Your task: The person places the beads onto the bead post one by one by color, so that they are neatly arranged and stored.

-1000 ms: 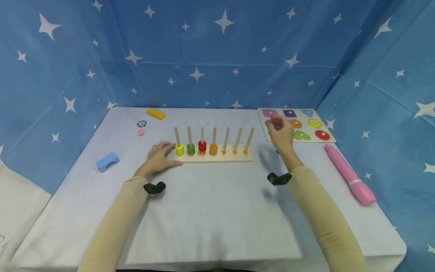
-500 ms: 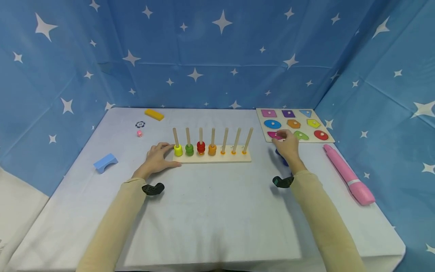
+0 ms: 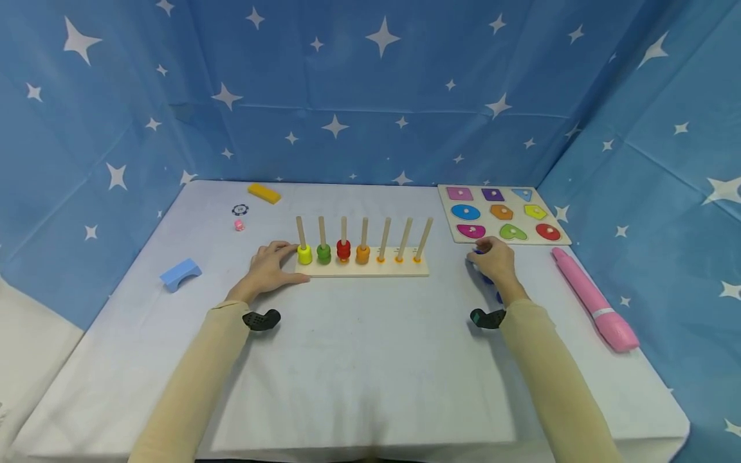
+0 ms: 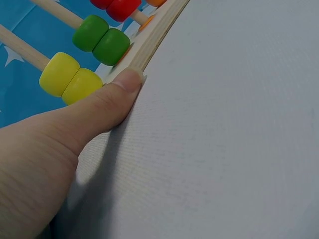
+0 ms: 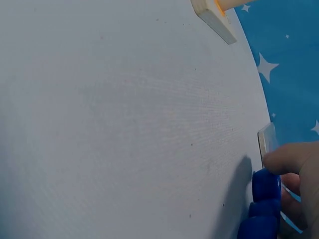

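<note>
My left hand (image 3: 267,270) grips the left end of a wooden peg board (image 3: 376,271), thumb along its front edge. Upright pegs carry yellow beads (image 4: 70,77), green beads (image 4: 102,40), red beads (image 3: 343,249) and orange beads (image 3: 363,254); three pegs on the right are bare. To the right of the board, my right hand (image 3: 496,265) pinches a dark blue bead (image 5: 266,186) between thumb and fingers. More blue beads (image 5: 258,228) sit in a row just behind it, partly hidden under the hand in the head view.
A shape puzzle board (image 3: 544,236) lies at the back right, beyond my right hand. A pink folded umbrella (image 3: 596,301) is along the right side. On the left are a blue arch block (image 3: 181,274), a yellow block (image 3: 264,193), a chip (image 3: 240,209) and a small pink item (image 3: 239,225).
My right hand has come down from over the puzzle board toward me, onto the blue beads, and now pinches one. The left hand keeps its hold on the peg board.
</note>
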Available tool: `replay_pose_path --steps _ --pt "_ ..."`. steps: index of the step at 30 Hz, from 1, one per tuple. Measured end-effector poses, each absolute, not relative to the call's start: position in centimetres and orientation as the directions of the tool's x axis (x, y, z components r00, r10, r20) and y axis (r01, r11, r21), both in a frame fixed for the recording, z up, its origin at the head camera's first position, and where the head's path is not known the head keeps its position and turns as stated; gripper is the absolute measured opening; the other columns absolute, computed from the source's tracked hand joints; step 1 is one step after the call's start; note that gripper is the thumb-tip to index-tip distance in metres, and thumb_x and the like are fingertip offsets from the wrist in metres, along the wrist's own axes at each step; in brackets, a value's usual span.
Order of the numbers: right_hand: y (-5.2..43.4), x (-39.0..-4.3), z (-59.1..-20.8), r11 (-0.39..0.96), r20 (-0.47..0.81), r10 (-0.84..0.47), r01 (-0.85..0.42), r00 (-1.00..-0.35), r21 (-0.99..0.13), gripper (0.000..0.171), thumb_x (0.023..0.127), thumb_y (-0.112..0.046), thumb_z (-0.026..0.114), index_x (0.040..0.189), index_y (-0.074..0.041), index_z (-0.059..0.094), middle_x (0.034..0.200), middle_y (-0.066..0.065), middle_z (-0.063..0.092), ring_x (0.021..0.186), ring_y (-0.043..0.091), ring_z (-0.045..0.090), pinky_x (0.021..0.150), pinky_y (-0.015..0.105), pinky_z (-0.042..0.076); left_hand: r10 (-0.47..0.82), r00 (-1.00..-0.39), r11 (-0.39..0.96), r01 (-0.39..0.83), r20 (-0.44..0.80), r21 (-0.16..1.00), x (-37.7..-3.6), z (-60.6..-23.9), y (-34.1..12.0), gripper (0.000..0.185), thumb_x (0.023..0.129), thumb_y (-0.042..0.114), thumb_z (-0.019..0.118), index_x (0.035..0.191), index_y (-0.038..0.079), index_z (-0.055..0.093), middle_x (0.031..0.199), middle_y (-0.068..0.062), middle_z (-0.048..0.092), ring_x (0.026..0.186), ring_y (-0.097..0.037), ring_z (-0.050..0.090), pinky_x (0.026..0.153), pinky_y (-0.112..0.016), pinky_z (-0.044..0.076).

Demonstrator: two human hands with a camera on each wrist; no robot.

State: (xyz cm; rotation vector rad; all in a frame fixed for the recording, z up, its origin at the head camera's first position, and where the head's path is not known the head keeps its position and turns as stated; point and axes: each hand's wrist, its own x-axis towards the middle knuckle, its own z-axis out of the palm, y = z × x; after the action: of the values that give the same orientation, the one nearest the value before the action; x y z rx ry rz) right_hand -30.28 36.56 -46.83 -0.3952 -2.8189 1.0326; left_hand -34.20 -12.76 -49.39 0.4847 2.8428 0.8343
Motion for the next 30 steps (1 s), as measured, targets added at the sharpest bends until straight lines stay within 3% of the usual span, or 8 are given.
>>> replay_pose_path --steps 13,20,30 --pt "36.1 -30.2 -46.3 0.755 0.083 0.279 0.165 -0.957 -0.635 0.038 0.088 -0.014 0.063 0.12 0.003 0.052 0.109 0.02 0.055 0.1 0.034 0.048 0.091 0.047 0.042 0.347 -0.937 0.792 0.27 -0.039 0.548 -34.3 -49.5 -12.9 0.092 0.072 0.055 0.075 0.145 0.013 0.038 0.146 -0.016 0.028 0.125 -0.037 0.026 0.1 -0.054 0.023" --pt "34.5 -31.0 -44.4 0.685 0.264 0.257 -0.018 -0.929 -0.729 0.04 0.088 -0.016 0.065 0.121 0.003 0.052 0.113 0.02 0.059 0.103 0.033 0.057 0.09 0.044 0.045 0.35 -0.936 0.794 0.279 -0.03 0.54 -34.4 -49.5 -12.8 0.093 0.072 0.056 0.075 0.145 0.012 0.037 0.146 -0.017 0.028 0.125 -0.039 0.026 0.1 -0.054 0.023" --pt "30.4 -31.7 -40.8 0.62 0.415 0.188 -0.22 -0.89 -0.753 0.042 0.088 -0.018 0.068 0.123 -0.003 0.052 0.112 0.01 0.061 0.105 0.021 0.058 0.091 0.032 0.047 0.349 -0.937 0.797 0.279 -0.031 0.535 -34.3 -49.5 -12.9 0.094 0.071 0.056 0.075 0.145 0.012 0.037 0.146 -0.017 0.029 0.126 -0.039 0.026 0.1 -0.056 0.022"
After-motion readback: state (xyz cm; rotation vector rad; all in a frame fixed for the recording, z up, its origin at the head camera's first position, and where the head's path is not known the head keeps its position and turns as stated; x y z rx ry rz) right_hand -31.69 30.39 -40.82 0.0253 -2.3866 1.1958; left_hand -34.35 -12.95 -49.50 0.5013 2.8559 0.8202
